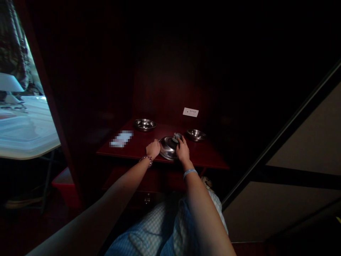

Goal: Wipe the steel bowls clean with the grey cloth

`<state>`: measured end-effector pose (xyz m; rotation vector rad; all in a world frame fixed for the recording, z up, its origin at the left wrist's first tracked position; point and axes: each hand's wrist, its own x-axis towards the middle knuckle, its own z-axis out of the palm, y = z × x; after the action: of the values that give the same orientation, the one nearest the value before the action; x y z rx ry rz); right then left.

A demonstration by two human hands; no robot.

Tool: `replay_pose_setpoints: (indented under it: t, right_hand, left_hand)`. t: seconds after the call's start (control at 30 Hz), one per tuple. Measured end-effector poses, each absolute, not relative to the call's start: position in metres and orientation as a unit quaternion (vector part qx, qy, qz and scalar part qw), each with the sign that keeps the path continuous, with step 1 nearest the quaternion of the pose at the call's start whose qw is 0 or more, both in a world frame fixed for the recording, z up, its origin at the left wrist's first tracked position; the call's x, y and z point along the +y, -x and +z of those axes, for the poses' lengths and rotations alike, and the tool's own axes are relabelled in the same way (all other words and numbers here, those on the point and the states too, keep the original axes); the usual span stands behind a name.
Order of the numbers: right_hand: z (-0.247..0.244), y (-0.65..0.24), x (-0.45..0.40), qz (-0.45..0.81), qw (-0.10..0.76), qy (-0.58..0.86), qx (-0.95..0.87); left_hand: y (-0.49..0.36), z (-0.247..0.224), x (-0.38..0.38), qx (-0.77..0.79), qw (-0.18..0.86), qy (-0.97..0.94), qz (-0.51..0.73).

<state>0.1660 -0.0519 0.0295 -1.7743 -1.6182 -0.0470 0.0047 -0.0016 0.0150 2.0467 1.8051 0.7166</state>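
A shiny metal bowl (167,148) is tipped upside down near the front edge of the dark red shelf, its rounded underside facing up. My left hand (153,148) is closed on the left side of its rim. In my right hand (183,150) is a grey crumpled wad (176,137), held against the bowl's underside; whether it is cloth or a scourer I cannot make out. The right fingers partly cover both the wad and the bowl.
A second metal bowl (145,124) stands upright at the back left of the shelf (128,151), a third bowl (196,135) at the right. A blurred pale item (122,139) lies left. A white socket plate (190,112) is on the back wall. Below is a drawer knob (147,199).
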Motion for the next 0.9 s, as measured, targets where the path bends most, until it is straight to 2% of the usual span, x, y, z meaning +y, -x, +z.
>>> replay_pose_setpoints:
  t: [0.23, 0.63, 0.9]
  right_hand:
    - [0.028, -0.171, -0.045, -0.009, 0.396, 0.646, -0.653]
    - [0.036, -0.162, -0.054, -0.055, 0.319, 0.633, -0.703]
    - [0.045, -0.153, -0.063, -0.036, 0.327, 0.544, -0.772]
  left_hand:
    - [-0.005, 0.013, 0.001, 0.63, 0.158, -0.718, 0.251]
    - [-0.005, 0.013, 0.0, 0.627, 0.147, -0.725, 0.243]
    - [-0.005, 0.013, -0.001, 0.627, 0.129, -0.732, 0.231]
